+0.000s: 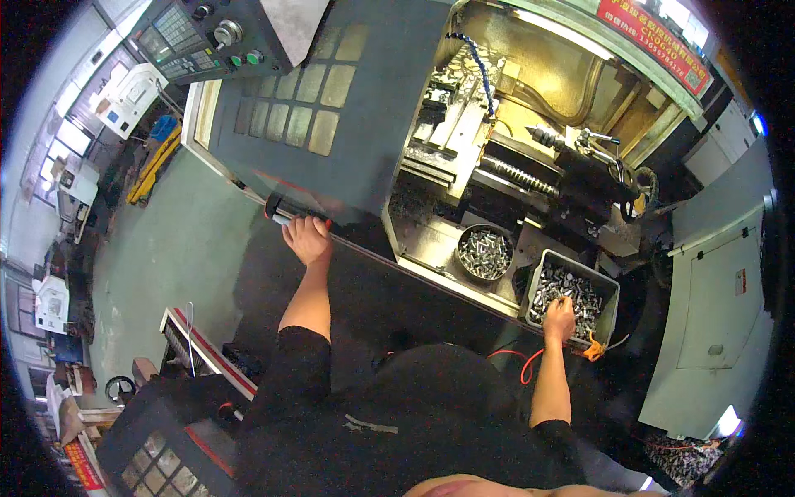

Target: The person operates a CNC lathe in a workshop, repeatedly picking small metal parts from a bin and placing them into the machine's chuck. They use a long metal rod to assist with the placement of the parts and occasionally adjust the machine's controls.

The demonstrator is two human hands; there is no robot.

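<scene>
My left hand point(307, 240) is closed round the bar handle point(280, 214) at the lower edge of the lathe's grey sliding door point(348, 178). The door stands drawn to the left, and the lit machining space shows beside it. My right hand point(559, 320) is over the near part of a grey plastic bin point(616, 296) heaped with short metal parts point(571, 286). Its fingers are bent together among the parts; what they hold is too small to make out. Left of the bin, a round pan point(460, 258) holds more small metal pieces point(487, 251).
An orange air gun point(593, 349) hangs at the bin's near edge, with a red hose point(527, 367) nearby. Inside the lathe are a blue coolant hose point(480, 70) and a lead screw point(520, 176). The control panel point(199, 37) overhangs the upper left. A grey cabinet point(716, 290) stands right.
</scene>
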